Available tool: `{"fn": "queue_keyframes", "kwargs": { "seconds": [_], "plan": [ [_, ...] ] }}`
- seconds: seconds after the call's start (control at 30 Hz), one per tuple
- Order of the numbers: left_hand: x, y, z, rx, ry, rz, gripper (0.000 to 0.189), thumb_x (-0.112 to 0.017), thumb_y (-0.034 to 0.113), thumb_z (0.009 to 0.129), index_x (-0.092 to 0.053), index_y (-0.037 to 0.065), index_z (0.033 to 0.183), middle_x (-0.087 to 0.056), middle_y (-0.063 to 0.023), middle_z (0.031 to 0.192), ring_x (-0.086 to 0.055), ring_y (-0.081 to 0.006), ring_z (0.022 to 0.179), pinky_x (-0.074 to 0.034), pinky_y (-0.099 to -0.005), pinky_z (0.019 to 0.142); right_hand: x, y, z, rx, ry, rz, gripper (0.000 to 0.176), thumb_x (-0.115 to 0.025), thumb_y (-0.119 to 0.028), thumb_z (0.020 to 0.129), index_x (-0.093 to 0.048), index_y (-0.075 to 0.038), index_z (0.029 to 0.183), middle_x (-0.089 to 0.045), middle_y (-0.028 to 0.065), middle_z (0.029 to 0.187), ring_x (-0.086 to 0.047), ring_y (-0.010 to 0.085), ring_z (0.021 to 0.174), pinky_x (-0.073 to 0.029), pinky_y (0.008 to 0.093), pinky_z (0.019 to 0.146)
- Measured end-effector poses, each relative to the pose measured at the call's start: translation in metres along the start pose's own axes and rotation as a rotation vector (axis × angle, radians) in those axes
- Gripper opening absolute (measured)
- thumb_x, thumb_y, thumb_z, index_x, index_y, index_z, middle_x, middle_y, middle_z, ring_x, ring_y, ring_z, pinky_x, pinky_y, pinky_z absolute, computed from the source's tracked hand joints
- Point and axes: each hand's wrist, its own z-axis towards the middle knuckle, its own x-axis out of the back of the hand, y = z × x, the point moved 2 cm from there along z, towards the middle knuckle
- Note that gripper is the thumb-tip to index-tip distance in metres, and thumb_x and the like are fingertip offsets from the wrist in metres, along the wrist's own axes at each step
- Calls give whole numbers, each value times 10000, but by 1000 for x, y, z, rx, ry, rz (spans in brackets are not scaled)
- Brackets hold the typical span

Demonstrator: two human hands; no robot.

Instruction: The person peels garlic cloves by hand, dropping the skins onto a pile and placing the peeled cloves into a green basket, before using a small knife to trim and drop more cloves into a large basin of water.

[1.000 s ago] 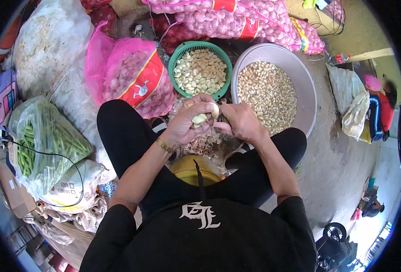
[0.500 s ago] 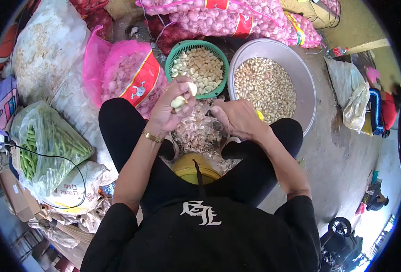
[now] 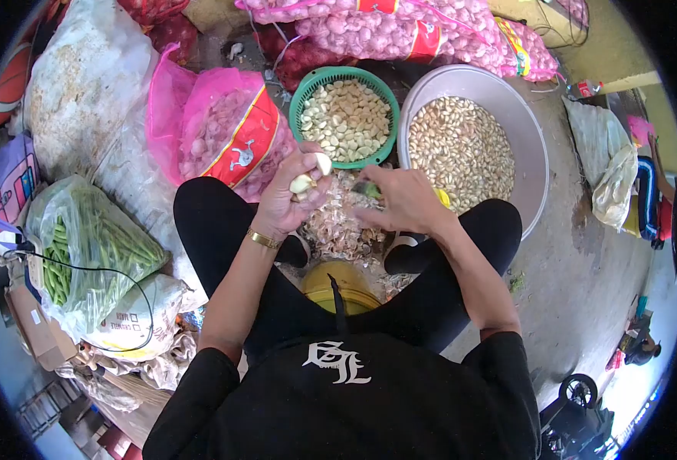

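My left hand is raised over the peelings, its fingers closed around a few pale garlic cloves. To its right, my right hand is curled around what looks like a small knife. The blurred, dark greenish blade shows between thumb and forefinger, and a yellow end sticks out behind the hand; the middle is hidden. Below both hands lies a heap of garlic skins. Just beyond stands a green basket of peeled cloves. A large grey tub holds many unpeeled cloves.
A pink mesh sack of garlic stands at the left, with more garlic sacks along the back. A bag of green pods lies far left. Between my legs is a yellow container. A motorcycle stands lower right.
My right hand has turned and its thumb and forefinger have spread, showing the dark greenish blade. The left hand keeps its cloves. The whole view has shifted slightly.
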Motion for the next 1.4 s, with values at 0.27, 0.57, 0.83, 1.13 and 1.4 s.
{"fn": "queue_keyframes", "kwargs": {
  "seconds": [0.27, 0.57, 0.83, 1.13, 1.4],
  "plan": [
    [1, 8, 4, -35, 62, 136, 200, -598, 141, 913, -559, 39, 1081, -532, -38, 748, -505, -128, 524, -356, -213, 386, -12, -8, 37, -193, 118, 975, 270, -645, -247, 927, -674, 12, 998, -680, 67, 858, -588, 108, 825, -474, 285, 789],
    [-2, 12, 2, -106, 261, 230, 266, -640, 148, 903, -592, 13, 1126, -564, -10, 725, -527, -71, 501, -343, -168, 363, -19, -15, 53, -448, 119, 1235, 243, -718, -212, 876, -664, 6, 969, -666, 43, 898, -588, 89, 828, -473, 246, 771],
    [8, -3, -6, -107, 460, 237, 279, -667, 187, 897, -596, 45, 1126, -559, 4, 745, -537, -73, 503, -357, -164, 355, -37, -13, 56, -209, 352, 871, 165, -702, -134, 863, -672, 17, 925, -681, 38, 844, -596, 83, 778, -483, 250, 731],
    [15, -2, 6, -90, 338, 59, 256, -649, 244, 908, -576, 62, 1073, -513, 9, 800, -529, -82, 569, -347, -161, 375, -31, -11, 58, -229, 355, 982, 176, -688, -104, 858, -693, 27, 974, -696, 59, 850, -590, 71, 774, -487, 249, 712],
    [10, -12, 16, -82, 369, 141, 246, -628, 252, 917, -560, 74, 1072, -519, 8, 805, -526, -90, 572, -342, -169, 378, -30, -1, 52, -258, 409, 908, 155, -662, -105, 862, -688, 28, 937, -674, 44, 777, -578, 68, 720, -482, 243, 665]
  ]
}}
